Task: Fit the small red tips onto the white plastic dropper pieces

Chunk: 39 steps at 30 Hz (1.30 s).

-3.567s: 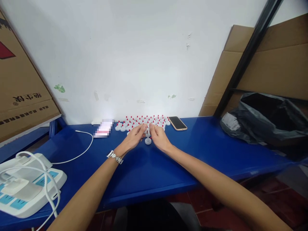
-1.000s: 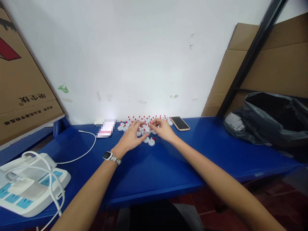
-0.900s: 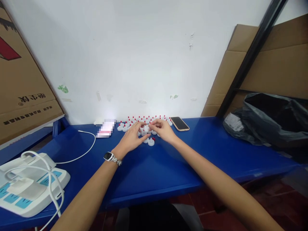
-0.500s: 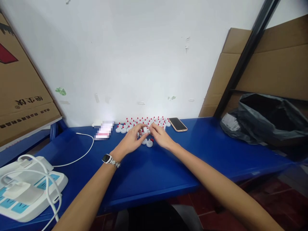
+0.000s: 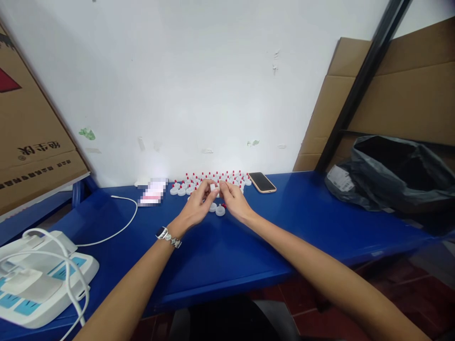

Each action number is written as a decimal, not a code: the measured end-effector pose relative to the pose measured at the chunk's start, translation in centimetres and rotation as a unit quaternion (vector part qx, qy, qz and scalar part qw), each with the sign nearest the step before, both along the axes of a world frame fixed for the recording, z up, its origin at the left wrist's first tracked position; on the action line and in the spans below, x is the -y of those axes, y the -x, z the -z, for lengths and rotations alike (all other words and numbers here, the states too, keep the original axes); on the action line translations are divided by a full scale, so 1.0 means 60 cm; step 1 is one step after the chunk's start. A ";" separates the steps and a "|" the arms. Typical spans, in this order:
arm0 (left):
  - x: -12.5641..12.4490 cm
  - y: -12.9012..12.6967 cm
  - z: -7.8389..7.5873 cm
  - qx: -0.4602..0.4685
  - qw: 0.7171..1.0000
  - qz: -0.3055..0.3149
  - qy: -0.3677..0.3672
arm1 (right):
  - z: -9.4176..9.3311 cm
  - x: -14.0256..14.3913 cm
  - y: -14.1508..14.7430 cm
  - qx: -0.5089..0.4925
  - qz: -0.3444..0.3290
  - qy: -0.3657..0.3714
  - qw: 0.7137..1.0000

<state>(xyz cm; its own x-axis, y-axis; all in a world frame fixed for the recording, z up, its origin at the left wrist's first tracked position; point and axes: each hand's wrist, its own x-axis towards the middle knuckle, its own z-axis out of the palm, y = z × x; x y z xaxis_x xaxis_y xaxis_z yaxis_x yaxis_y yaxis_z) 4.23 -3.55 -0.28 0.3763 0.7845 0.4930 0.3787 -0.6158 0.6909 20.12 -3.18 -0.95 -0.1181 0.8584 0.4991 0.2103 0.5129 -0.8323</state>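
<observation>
While the left hand (image 5: 196, 207) grasps a white cap (image 5: 213, 187) between thumb and fingers above the blue table (image 5: 227, 255), the right hand (image 5: 235, 201) meets its side, that grip too hidden to tell | two white lids (image 5: 220, 210) sit just below the hands; red-tipped caps (image 5: 182, 191) crowd behind, toward the wall (image 5: 199, 104) | a phone (image 5: 262, 182) lies to their right

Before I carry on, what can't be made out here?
All in the head view:
What the right grip pinches: hidden by its own fingers.
Far side of the held white cap: covered by the left grip.
Left end of the white power strip: cut off by the picture's edge.
Pink-and-white item: blurred by pixelation.
</observation>
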 end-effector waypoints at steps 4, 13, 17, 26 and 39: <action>-0.023 0.024 0.006 0.092 0.993 0.012 0.072 | -0.015 0.000 -0.027 0.016 0.039 -0.016 0.999; -0.028 0.043 0.004 -0.053 0.998 -0.037 0.005 | 0.016 -0.026 -0.039 0.230 0.010 -0.026 0.973; -0.024 0.046 -0.001 -0.073 0.997 -0.028 0.010 | 0.024 -0.032 -0.040 0.248 -0.003 -0.017 0.968; -0.029 0.065 -0.003 -0.114 0.993 -0.039 0.019 | 0.007 -0.020 -0.039 0.210 0.023 -0.010 0.977; -0.026 0.035 0.009 -0.117 0.990 -0.062 -0.047 | 0.001 -0.029 -0.036 0.140 0.045 -0.052 0.988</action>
